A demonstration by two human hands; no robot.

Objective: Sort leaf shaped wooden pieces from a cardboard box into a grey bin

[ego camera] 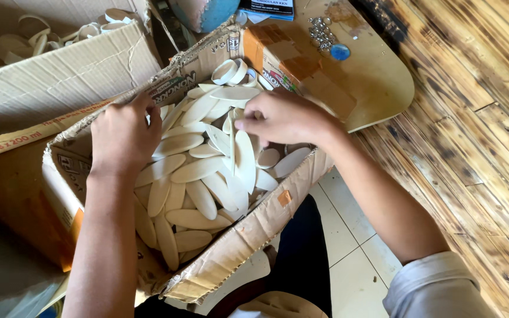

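Both hands reach into the open brown cardboard box (248, 229) of pale oval wooden slips (198, 169). The left hand (124, 134) rests on them, fingers curled loosely (grasping nothing visible), while the right hand (284, 116) pinches one slip at the far side.

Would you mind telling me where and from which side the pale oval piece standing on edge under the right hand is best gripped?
Probably by its upper long edge, coming from above. The oval piece stands tilted on edge among flat-lying pieces in the cardboard box, so its two faces are free for a thumb-and-finger pinch. The right hand is already above it; the left hand rests at the far side.
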